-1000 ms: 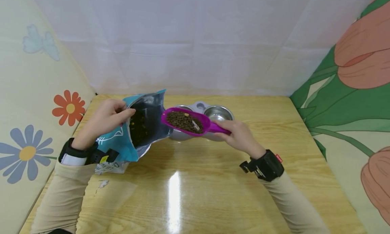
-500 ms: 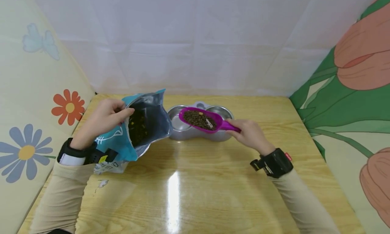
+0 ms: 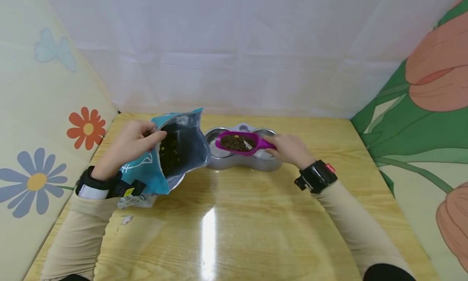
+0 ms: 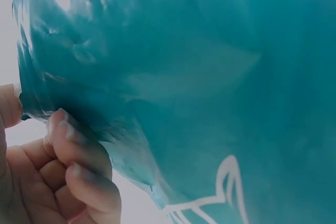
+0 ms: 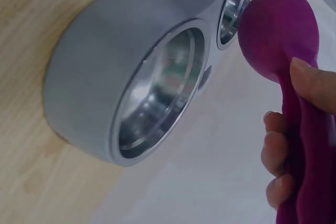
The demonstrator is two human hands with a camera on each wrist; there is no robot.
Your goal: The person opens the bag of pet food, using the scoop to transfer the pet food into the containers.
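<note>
My left hand (image 3: pixel 137 144) pinches the rim of a blue foil bag (image 3: pixel 146 173) at its open mouth, thumb inside and fingers outside. Brown kibble lies in the bag, whose mouth tilts to the right. In the left wrist view the curled fingers (image 4: pixel 79 145) lie against the bag's outer side. My right hand (image 3: pixel 290 149) grips the handle of a magenta scoop (image 3: pixel 256 151) filled with brown kibble (image 3: pixel 234 143). Level above the grey double bowl stand (image 3: pixel 237 163), the scoop overlaps the left steel bowl (image 3: pixel 212 138) and part of the right one (image 5: pixel 157 93).
A wooden table (image 3: pixel 256 224) carries everything. A white scrap (image 3: pixel 127 220) lies on it at the front left, near the bag's base. White sheeting (image 3: pixel 234 49) closes off the back, and printed floral panels (image 3: pixel 33 110) stand at both sides.
My right hand has carried the filled scoop rightward from the bag's mouth to over the bowls, then slightly back left. The left hand keeps its grip on the bag.
</note>
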